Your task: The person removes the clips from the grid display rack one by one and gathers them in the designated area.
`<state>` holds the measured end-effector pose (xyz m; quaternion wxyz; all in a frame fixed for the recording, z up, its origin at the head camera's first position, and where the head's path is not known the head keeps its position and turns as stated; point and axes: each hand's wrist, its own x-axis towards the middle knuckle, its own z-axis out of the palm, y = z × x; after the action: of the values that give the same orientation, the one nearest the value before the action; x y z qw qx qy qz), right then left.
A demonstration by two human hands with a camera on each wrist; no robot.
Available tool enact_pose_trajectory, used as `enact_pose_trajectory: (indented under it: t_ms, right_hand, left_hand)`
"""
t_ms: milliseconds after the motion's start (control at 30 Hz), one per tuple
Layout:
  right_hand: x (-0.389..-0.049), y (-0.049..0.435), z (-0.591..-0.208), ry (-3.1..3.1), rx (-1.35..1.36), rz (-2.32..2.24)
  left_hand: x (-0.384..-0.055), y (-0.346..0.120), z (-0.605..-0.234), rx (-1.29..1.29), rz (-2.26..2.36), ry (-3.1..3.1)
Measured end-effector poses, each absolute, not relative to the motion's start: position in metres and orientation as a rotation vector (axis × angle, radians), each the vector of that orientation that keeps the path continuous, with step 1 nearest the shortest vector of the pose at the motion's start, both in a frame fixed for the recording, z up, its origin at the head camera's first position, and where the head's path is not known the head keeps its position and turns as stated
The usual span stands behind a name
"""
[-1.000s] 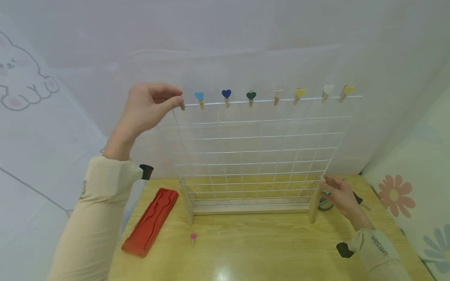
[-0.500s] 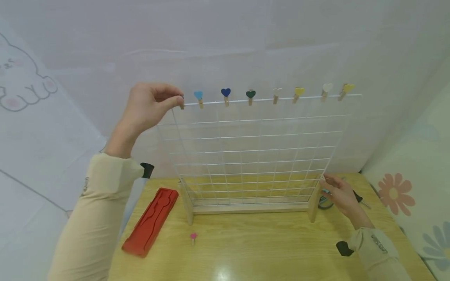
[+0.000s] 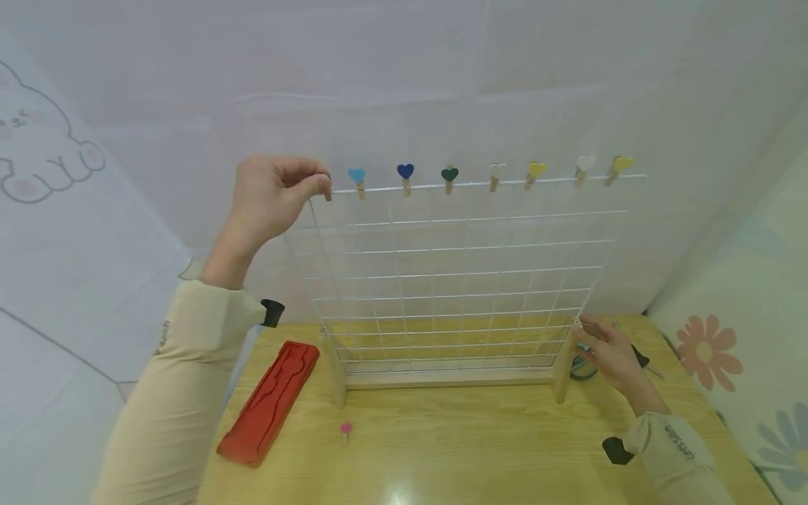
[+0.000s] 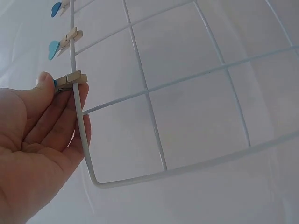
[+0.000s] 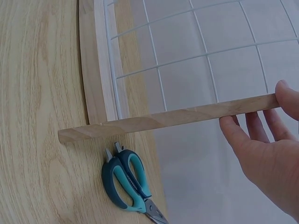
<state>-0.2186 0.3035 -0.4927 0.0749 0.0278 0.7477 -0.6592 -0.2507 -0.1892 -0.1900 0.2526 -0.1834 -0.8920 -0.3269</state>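
At the top left corner of a white wire grid [image 4: 145,90], my left hand [image 3: 268,200] pinches a small wooden clothespin [image 4: 70,80] between thumb and fingers. The clothespin sits across the top wire, its blue front mostly covered by the thumb. To its right along that wire stand several heart-topped clothespins, among them a light blue one [image 3: 357,175], a dark green one [image 3: 449,175] and a yellow one [image 3: 623,164]. Low on the right side, my right hand [image 3: 611,356] holds the upper end of the stand's wooden post [image 5: 168,119], thumb on one side and fingers on the other.
A pink heart clothespin [image 3: 346,429] lies on the wooden table [image 3: 467,449] in front of the stand. The red tray [image 3: 271,403] lies at the left. Teal-handled scissors [image 5: 110,182] lie beside the right post. White cloth hangs behind the grid.
The left wrist and sleeve shift slightly right as the head view moves a little. Both hands keep their hold on the clothespin and the post.
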Motion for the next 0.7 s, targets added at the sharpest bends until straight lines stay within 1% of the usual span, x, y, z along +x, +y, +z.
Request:
enact_pose_trajectory:
  t_ms: [333, 533, 633, 700]
  right_hand:
    - [-0.219, 0.302, -0.49, 2.255, 0.067, -1.964]
    - [-0.218, 0.302, -0.49, 2.25, 0.068, -1.972]
    - [-0.217, 0.302, -0.489, 2.25, 0.068, -1.967]
    - [-0.217, 0.302, -0.489, 2.255, 0.073, -1.961]
  left_hand:
    - [-0.248, -0.189, -0.188, -0.491, -1.041, -2.305]
    - [-0.235, -0.193, -0.186, -0.631, -1.552, -2.152]
    - [-0.229, -0.198, -0.191, -0.663, -1.791, -2.065]
    - [-0.227, -0.202, -0.197, -0.665, -1.867, -2.052]
